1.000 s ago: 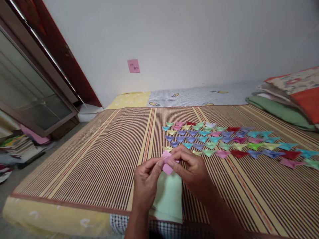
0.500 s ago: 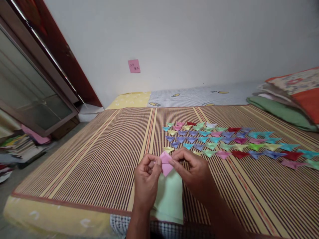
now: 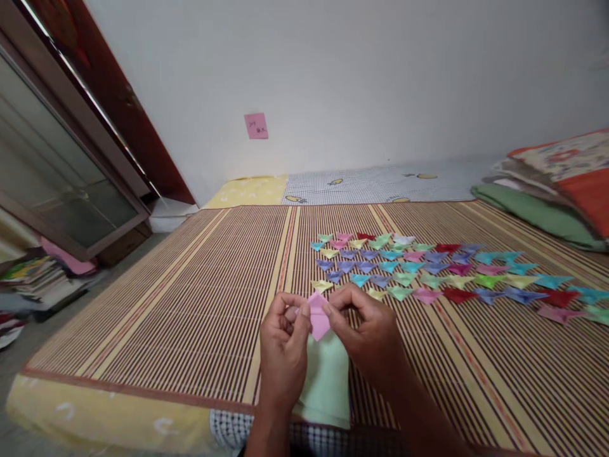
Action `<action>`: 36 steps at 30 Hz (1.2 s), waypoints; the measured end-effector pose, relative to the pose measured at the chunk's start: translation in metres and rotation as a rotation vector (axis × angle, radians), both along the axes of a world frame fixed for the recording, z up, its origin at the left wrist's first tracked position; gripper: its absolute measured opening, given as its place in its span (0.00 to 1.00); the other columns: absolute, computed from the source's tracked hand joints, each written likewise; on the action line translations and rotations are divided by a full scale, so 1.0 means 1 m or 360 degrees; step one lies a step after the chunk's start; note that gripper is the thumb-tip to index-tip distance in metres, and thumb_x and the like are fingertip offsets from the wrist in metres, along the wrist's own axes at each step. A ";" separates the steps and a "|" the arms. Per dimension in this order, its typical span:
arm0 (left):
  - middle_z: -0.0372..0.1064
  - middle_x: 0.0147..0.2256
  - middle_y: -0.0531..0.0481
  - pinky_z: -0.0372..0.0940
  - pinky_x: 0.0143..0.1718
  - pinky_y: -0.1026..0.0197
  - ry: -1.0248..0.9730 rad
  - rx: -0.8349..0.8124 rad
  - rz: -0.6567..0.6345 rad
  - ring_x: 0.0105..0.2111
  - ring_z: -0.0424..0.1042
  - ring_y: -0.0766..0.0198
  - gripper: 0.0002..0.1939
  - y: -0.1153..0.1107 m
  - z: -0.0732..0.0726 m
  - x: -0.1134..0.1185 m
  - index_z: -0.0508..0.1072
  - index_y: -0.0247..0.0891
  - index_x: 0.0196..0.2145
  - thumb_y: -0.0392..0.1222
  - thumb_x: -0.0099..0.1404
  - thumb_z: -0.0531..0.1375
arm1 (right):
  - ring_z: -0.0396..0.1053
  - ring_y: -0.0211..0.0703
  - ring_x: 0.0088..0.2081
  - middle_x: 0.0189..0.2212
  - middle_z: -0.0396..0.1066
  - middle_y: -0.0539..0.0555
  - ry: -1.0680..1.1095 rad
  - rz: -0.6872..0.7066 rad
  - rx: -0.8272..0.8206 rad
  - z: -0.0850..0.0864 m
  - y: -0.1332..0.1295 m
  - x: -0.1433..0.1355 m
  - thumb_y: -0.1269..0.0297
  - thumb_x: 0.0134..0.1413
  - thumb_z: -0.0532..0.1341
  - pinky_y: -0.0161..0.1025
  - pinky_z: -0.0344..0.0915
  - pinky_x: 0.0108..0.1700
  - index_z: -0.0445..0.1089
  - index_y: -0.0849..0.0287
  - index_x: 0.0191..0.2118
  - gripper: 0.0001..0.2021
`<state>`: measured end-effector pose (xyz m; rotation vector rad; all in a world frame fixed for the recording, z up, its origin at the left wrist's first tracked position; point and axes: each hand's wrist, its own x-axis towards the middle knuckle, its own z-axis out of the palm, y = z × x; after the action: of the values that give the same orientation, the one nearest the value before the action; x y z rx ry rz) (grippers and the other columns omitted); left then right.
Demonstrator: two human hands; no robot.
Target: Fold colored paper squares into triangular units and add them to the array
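Observation:
Between my two hands is a small folded piece of pink paper (image 3: 319,322), diamond-shaped with a crease across its upper part. My left hand (image 3: 284,346) pinches its left side between thumb and fingers. On the opposite side my right hand (image 3: 368,327) grips it the same way. Below the paper lies a pale green cloth (image 3: 327,381) at the front edge of the mat. Just beyond my hands, several rows of small folded paper pieces (image 3: 404,279) in many colours spread out to the right.
A striped bamboo mat (image 3: 190,304) covers the bed. Folded bedding and pillows (image 3: 547,212) are piled at the far right. A pink note (image 3: 255,125) sticks to the wall. Books (image 3: 35,282) are stacked at the left beside a glass-panelled door (image 3: 71,171).
Both hands still hold the pink paper. My left hand has shifted slightly to the right, and the paper's lower tip sits a little lower and further right.

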<state>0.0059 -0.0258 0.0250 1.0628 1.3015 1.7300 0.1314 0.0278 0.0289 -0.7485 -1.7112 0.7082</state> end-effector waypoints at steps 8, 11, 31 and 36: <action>0.78 0.33 0.49 0.67 0.33 0.65 0.0124 -0.0065 -0.0076 0.30 0.74 0.64 0.13 -0.002 -0.002 -0.004 0.75 0.38 0.47 0.48 0.71 0.62 | 0.68 0.38 0.26 0.24 0.69 0.47 -0.0002 -0.0059 0.0008 -0.001 0.000 0.001 0.72 0.59 0.62 0.36 0.66 0.31 0.67 0.56 0.28 0.09; 0.77 0.33 0.50 0.66 0.32 0.66 0.0195 -0.0048 -0.0061 0.30 0.73 0.64 0.11 -0.001 -0.002 -0.007 0.77 0.38 0.42 0.48 0.72 0.61 | 0.67 0.38 0.26 0.24 0.69 0.47 -0.0022 -0.0029 0.0010 0.000 0.000 0.002 0.72 0.59 0.62 0.36 0.65 0.30 0.67 0.56 0.28 0.09; 0.68 0.25 0.56 0.60 0.28 0.70 -0.0259 -0.0073 -0.0190 0.25 0.65 0.71 0.11 0.002 -0.004 -0.007 0.75 0.36 0.31 0.46 0.64 0.69 | 0.70 0.38 0.29 0.26 0.70 0.48 0.0008 0.0257 0.0125 0.002 0.000 0.006 0.74 0.60 0.62 0.36 0.67 0.33 0.65 0.56 0.28 0.11; 0.69 0.26 0.55 0.62 0.31 0.68 -0.0284 -0.0008 -0.0184 0.27 0.66 0.69 0.12 0.002 -0.007 -0.009 0.75 0.36 0.29 0.45 0.65 0.69 | 0.70 0.38 0.29 0.26 0.70 0.48 0.0013 0.0248 0.0070 0.001 0.000 0.004 0.75 0.59 0.62 0.36 0.67 0.32 0.64 0.56 0.28 0.11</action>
<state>-0.0027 -0.0236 0.0177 0.9388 1.1116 1.6920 0.1353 0.0276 0.0298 -0.5858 -1.7858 0.7765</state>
